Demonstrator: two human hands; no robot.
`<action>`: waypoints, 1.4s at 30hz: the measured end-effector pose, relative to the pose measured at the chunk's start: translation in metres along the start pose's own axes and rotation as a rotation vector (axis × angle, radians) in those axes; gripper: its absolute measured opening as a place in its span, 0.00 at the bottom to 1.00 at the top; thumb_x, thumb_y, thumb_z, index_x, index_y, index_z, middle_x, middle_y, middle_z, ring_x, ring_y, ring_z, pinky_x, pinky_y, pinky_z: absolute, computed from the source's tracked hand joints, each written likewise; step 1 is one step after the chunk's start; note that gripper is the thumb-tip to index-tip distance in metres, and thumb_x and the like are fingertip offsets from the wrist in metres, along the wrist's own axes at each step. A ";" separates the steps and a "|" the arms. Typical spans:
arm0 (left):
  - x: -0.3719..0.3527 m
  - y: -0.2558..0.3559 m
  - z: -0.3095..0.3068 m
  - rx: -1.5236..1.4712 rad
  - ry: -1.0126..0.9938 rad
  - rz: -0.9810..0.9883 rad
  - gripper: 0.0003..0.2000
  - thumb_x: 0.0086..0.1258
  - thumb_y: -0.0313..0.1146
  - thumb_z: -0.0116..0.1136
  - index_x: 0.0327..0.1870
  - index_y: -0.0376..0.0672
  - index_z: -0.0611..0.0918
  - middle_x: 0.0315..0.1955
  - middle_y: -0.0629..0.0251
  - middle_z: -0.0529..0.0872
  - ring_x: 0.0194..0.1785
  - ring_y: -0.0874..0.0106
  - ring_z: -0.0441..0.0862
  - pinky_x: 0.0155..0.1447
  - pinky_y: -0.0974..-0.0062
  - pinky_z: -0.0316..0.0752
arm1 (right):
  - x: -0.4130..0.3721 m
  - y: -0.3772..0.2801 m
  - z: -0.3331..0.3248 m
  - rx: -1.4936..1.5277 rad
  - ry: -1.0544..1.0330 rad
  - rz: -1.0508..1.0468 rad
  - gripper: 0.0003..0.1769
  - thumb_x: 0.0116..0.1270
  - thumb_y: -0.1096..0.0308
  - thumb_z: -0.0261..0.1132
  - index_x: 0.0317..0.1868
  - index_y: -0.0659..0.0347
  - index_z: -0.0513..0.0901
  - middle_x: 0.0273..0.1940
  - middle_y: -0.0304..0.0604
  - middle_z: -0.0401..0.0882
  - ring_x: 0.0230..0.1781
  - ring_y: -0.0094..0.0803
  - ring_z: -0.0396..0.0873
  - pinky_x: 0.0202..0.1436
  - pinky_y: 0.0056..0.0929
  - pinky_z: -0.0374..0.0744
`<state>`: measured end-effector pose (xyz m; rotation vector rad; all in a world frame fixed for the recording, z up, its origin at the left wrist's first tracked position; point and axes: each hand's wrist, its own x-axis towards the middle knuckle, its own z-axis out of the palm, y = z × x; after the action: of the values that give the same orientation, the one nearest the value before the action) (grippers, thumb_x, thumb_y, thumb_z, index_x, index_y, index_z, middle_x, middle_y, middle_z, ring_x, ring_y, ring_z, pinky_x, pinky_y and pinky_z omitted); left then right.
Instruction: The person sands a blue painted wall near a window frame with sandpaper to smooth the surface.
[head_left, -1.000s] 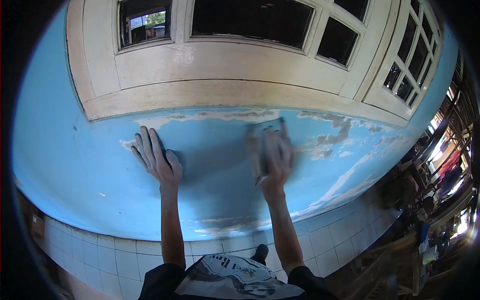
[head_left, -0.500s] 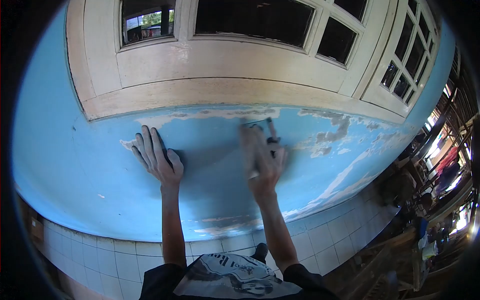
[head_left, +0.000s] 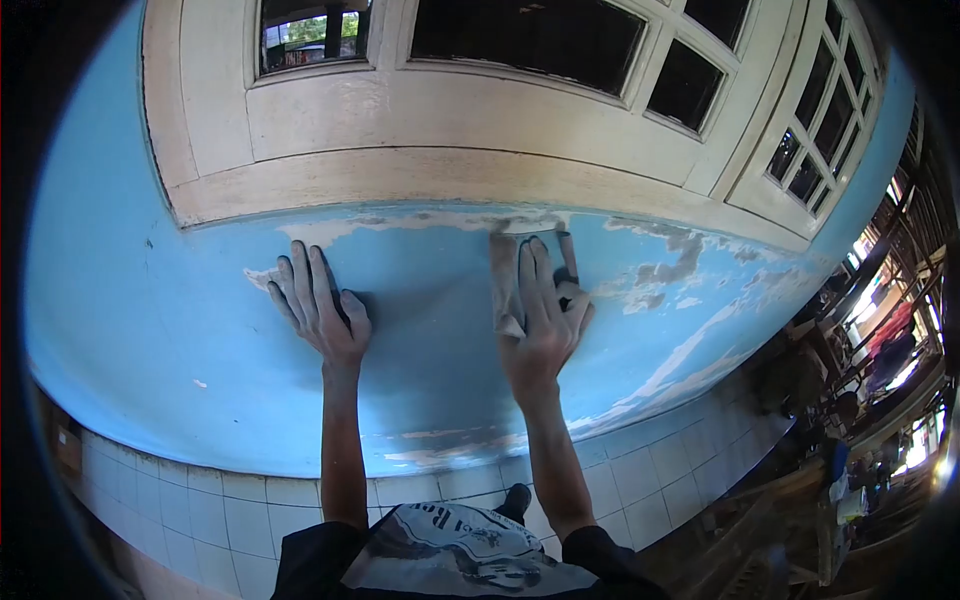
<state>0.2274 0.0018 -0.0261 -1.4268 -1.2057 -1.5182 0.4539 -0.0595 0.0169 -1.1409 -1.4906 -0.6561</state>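
My left hand [head_left: 325, 305] lies flat on the blue wall [head_left: 420, 340], fingers stretched upward and thumb out to the side. Nothing is in it. Farther right, my right hand [head_left: 545, 310] presses a grey-brown piece of sandpaper [head_left: 505, 275] against the wall, just below the window frame. Its fingers lie over the sheet, and the thumb is bent at the right side. A dark edge of the sheet shows beside the fingers; the underside is hidden. Bare whitish and grey patches [head_left: 670, 260] in the paint run along the wall under the frame.
Above is a cream wooden window frame [head_left: 330, 180] with dark glass panes. White tiles [head_left: 250, 520] cover the floor at the wall's foot. Wooden beams and assorted clutter [head_left: 850, 490] stand at the far right. A dark shoe [head_left: 515, 500] shows below my right arm.
My right hand, blurred before, is now sharp and slightly to the right, with the sandpaper showing clearly. My left hand stays at the same patch of wall; the view has shifted a little.
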 end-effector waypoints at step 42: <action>-0.006 -0.006 0.001 0.011 0.021 0.023 0.27 0.69 0.35 0.38 0.69 0.34 0.67 0.68 0.47 0.67 0.73 0.49 0.58 0.75 0.47 0.45 | 0.021 0.004 -0.007 0.081 0.111 0.087 0.30 0.58 0.77 0.57 0.65 0.64 0.73 0.63 0.49 0.74 0.43 0.39 0.78 0.50 0.37 0.72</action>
<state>0.2230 0.0035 -0.0324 -1.4095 -1.1803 -1.5047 0.4616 -0.0577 0.0385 -1.0830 -1.3541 -0.5850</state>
